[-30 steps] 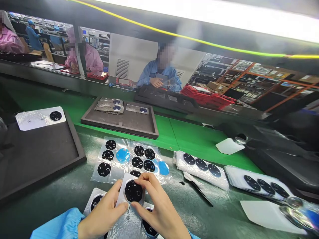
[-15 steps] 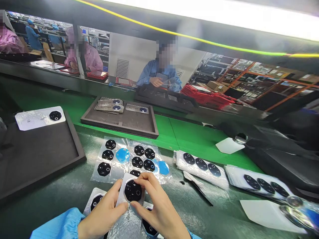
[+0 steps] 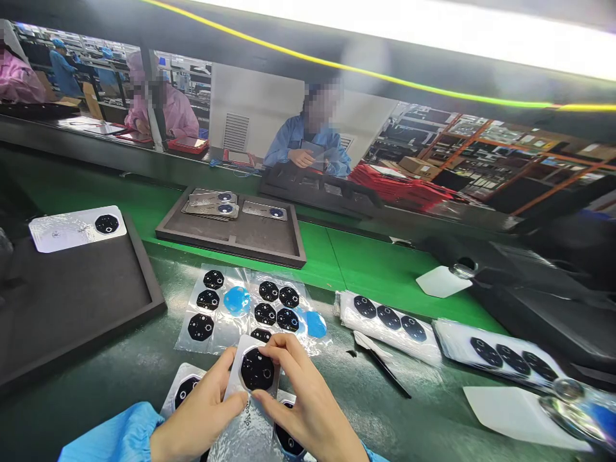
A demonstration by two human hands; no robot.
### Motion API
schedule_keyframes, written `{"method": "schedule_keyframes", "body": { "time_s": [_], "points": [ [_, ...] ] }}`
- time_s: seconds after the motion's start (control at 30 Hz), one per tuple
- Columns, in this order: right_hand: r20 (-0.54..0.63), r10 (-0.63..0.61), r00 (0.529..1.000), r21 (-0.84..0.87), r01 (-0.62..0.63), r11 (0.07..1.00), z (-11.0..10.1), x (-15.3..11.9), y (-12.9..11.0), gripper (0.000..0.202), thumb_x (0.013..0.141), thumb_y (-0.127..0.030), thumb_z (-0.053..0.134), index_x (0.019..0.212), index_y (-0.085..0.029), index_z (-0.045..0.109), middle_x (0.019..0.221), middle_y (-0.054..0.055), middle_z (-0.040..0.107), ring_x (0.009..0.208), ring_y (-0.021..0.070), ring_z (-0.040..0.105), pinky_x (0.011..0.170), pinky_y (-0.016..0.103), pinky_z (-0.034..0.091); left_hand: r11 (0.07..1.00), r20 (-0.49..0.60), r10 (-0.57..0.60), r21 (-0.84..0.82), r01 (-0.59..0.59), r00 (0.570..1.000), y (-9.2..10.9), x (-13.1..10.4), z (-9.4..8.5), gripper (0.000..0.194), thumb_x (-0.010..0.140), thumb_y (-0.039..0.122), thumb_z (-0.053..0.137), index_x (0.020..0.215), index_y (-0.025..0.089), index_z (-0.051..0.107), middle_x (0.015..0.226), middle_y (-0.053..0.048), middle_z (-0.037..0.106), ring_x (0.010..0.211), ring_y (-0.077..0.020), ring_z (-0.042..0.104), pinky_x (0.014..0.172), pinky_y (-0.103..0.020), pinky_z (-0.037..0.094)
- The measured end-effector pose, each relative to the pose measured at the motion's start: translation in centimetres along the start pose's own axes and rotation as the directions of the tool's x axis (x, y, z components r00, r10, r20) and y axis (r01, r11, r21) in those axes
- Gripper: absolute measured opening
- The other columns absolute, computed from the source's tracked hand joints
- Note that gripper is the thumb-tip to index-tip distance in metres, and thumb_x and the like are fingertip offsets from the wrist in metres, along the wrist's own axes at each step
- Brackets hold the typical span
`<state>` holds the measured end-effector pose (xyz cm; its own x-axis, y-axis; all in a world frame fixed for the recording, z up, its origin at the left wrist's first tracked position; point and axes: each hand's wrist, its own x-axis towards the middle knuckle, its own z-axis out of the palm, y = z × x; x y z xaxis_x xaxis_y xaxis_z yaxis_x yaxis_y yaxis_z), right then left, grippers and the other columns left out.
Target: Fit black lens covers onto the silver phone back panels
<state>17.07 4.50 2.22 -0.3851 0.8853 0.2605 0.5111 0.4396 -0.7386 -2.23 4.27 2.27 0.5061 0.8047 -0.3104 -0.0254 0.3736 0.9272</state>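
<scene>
A silvery phone back cover [image 3: 235,431] is held upright-tilted between both hands near the bottom middle. On its upper end sits a black eight-sided camera lens plate [image 3: 256,369]. My left hand [image 3: 199,410] grips the cover's left edge, thumb on the front below the plate. My right hand [image 3: 308,398] has its fingertips at the plate's upper right rim and its thumb at the lower rim. Behind them, partly hidden, lie more covers with black plates [image 3: 185,389]. Just beyond is a clear film sheet [image 3: 246,280] bearing several black plates and blue film pieces.
At left a dark tray [image 3: 151,276] carries a cover [image 3: 65,230]. Another tray [image 3: 231,247] on the green strip holds several covers. Rightward lie wrapped plate packs [image 3: 389,317], a black-handled tool [image 3: 389,375] and a white sheet [image 3: 510,410]. A co-worker [image 3: 310,144] sits opposite.
</scene>
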Motion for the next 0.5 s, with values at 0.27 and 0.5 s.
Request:
{"method": "schedule_keyframes", "body": {
  "time_s": [0.27,0.5],
  "points": [
    [-0.004,-0.01,1.0,0.0,0.01,1.0,0.13,0.0,0.18,0.046,0.081,-0.007,0.065,0.12,-0.023,0.047,0.113,0.007,0.049,0.101,0.0207,0.053,0.084,0.033,0.051,1.0,-0.009,-0.022,0.018,0.022,1.0,0.05,0.19,-0.03,0.062,0.086,0.02,0.052,0.145,0.02,0.033,0.144,-0.008,0.051,0.128,-0.0255,0.05,0.107,-0.038,0.038],
    [0.025,-0.022,0.999,-0.018,0.022,1.0,0.13,-0.07,0.51,0.05,0.08,-0.004,0.067,0.121,-0.024,0.047,0.113,0.007,0.048,0.101,0.0213,0.053,0.084,0.035,0.051,0.998,-0.006,-0.007,0.068,0.008,1.0,-0.37,0.15,-0.22,0.06,0.087,0.018,0.048,0.145,0.021,0.033,0.146,-0.008,0.049,0.126,-0.0254,0.052,0.106,-0.038,0.039]
  ]
}}
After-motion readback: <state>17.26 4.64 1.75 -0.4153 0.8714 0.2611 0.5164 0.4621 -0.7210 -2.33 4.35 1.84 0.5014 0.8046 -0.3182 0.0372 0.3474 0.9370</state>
